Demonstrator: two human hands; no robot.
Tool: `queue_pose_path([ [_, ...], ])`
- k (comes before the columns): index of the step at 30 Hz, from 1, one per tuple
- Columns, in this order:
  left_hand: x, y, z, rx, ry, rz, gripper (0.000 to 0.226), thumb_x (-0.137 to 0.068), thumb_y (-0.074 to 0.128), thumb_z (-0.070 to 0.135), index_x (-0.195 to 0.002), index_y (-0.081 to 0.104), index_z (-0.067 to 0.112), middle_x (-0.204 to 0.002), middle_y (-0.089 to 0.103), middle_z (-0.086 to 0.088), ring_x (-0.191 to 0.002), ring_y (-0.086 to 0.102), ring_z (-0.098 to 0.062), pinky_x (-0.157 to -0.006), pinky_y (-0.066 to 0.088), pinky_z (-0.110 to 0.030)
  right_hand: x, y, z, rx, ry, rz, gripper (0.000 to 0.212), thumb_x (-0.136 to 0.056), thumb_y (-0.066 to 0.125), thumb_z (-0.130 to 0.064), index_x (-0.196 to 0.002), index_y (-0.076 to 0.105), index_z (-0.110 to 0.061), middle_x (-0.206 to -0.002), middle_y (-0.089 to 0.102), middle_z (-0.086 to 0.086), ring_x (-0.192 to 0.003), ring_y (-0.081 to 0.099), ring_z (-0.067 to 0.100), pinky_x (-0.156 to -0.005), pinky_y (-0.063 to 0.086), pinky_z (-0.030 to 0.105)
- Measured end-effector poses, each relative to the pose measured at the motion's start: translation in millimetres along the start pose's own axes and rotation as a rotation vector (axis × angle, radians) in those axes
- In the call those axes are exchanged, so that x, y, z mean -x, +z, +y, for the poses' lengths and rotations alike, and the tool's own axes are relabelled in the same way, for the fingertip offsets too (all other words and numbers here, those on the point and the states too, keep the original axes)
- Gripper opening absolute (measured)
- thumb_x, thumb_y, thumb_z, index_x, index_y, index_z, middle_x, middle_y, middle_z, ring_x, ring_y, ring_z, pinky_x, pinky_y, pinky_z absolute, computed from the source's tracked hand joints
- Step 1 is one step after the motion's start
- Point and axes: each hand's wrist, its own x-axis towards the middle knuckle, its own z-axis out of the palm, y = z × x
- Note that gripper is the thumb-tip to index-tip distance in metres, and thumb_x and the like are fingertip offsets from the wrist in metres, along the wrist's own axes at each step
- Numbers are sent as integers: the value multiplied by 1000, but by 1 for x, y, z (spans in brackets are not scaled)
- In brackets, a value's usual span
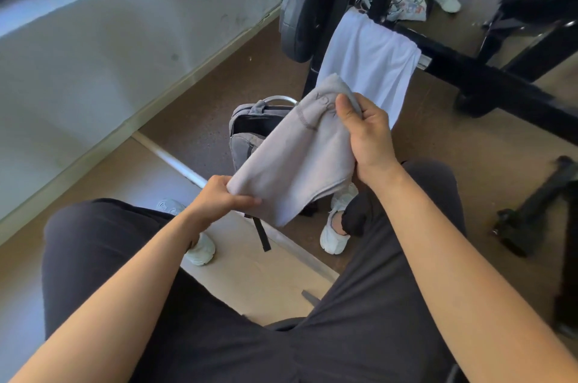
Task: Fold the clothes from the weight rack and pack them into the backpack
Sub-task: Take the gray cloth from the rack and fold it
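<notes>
A folded light grey garment (297,154) hangs in the air between my hands, above my knees. My left hand (219,195) pinches its lower left corner. My right hand (362,135) grips its upper right edge, thumb on top. Behind and under the garment stands a grey backpack (247,132) on the floor, its top unzipped and the dark inside showing. A white garment (369,63) is draped over a black bar of the weight rack (469,67) beyond it.
A barbell with black plates (306,7) sits on the rack at the top. A wall runs along the left. My legs in dark trousers and white shoes flank the backpack. A mirror at top right reflects a person and a bag. Black equipment lies at right.
</notes>
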Motion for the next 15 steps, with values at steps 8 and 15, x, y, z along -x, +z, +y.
queue_pose_path([
  [8,-1,-21,7,571,-14,69,44,-71,87,42,-104,78,14,-97,79,-4,-87,75,-17,-81,57,-28,-11,-28,41,183,148,337,38,-98,61,-41,-78,66,-8,-84,62,11,-84,60,20,-76,51,37],
  [15,-4,-19,5,446,-50,348,34,-99,65,35,-117,63,6,-111,73,-15,-95,69,-25,-80,59,-40,-2,-24,63,473,216,124,40,-100,58,-33,-76,60,-1,-73,58,19,-66,50,17,-62,37,30],
])
